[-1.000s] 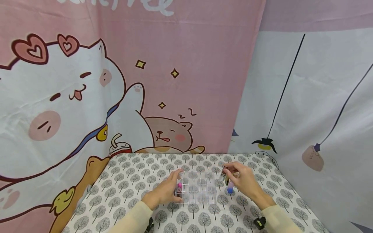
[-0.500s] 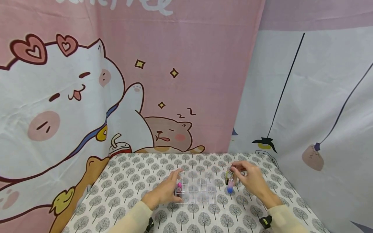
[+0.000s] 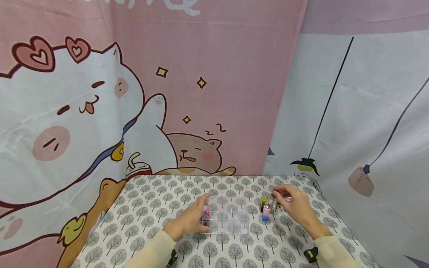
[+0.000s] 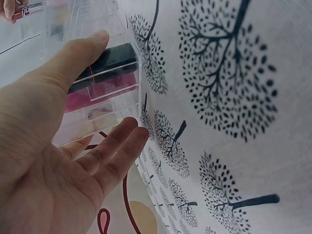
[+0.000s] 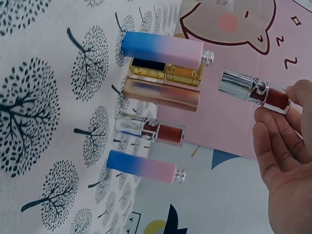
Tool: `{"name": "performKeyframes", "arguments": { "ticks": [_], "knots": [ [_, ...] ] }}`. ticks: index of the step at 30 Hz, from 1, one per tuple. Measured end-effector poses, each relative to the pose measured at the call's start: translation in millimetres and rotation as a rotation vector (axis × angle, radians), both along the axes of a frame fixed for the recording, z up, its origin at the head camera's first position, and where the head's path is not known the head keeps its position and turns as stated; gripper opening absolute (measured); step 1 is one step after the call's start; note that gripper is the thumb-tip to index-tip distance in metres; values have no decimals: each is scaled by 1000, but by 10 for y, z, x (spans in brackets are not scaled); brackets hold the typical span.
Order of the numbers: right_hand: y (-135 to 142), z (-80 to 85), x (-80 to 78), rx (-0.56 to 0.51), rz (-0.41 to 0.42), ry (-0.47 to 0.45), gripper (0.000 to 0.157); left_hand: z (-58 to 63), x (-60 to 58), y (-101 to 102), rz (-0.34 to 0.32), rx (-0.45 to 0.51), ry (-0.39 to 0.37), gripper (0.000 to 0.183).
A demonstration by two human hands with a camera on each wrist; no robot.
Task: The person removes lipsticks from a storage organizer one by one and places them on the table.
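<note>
My left hand (image 3: 191, 217) spans the left end of a clear organizer (image 3: 231, 222), thumb on the near side and fingers on the far side. In the left wrist view, a black tube (image 4: 114, 61) and a magenta tube (image 4: 105, 91) lie in the compartments beside my thumb. My right hand (image 3: 295, 204) pinches a lip gloss (image 5: 237, 87) with a silver cap and dark red body, thumb and fingertips at its red end. It is raised above a standing row: two blue-pink lipsticks (image 5: 161, 48), a gold-and-black lipstick (image 5: 183, 74), a rose-gold tube (image 5: 161, 94) and another lip gloss (image 5: 148, 130).
A tree-print cloth (image 3: 161, 197) covers the table. Patterned curtains (image 3: 234, 93) hang right behind it and along the right side. The standing tubes are to the right of the organizer.
My right hand has shifted to the right, from left of the gold-and-black lipstick to past it, leaving that lipstick more exposed. My left hand has stayed at the organizer.
</note>
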State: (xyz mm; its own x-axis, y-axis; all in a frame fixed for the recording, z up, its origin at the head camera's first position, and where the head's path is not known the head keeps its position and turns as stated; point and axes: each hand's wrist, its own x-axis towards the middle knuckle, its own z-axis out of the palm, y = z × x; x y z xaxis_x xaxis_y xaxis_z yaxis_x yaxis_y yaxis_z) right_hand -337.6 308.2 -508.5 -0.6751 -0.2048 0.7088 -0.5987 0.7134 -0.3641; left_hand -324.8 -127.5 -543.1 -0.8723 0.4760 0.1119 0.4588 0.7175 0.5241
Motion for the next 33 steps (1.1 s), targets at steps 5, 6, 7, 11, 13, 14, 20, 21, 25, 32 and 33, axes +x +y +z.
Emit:
{"name": "performKeyframes", "arguments": {
  "ticks": [5,6,7,11,13,14,20,21,25,32,33],
  "knots": [
    [50,-20,-9,-11,-1,-38,23,7,2,3,-2,1,2,137],
    [59,-25,-14,-5,-5,-30,23,11,4,5,-2,2,3,137],
    [67,-31,-18,-1,-8,-25,23,12,5,6,-1,2,2,137],
    [102,-63,-26,18,-25,-16,23,17,5,11,-1,1,5,138],
    [120,-82,-24,21,-29,-32,23,16,1,12,0,2,4,138],
    [128,-95,-24,23,-31,-40,22,14,2,14,1,2,2,138],
    [161,-170,-22,42,-48,-79,21,4,10,13,3,4,-7,139],
    [166,-181,-23,43,-47,-87,21,3,10,11,4,4,-7,139],
    [184,-210,-31,47,-51,-120,21,-3,8,5,4,7,-5,140],
    [191,-223,-23,43,-57,-241,20,-8,1,2,4,4,0,140],
    [188,-226,-18,41,-53,-258,19,-11,-2,1,5,4,-1,140]
  ]
}}
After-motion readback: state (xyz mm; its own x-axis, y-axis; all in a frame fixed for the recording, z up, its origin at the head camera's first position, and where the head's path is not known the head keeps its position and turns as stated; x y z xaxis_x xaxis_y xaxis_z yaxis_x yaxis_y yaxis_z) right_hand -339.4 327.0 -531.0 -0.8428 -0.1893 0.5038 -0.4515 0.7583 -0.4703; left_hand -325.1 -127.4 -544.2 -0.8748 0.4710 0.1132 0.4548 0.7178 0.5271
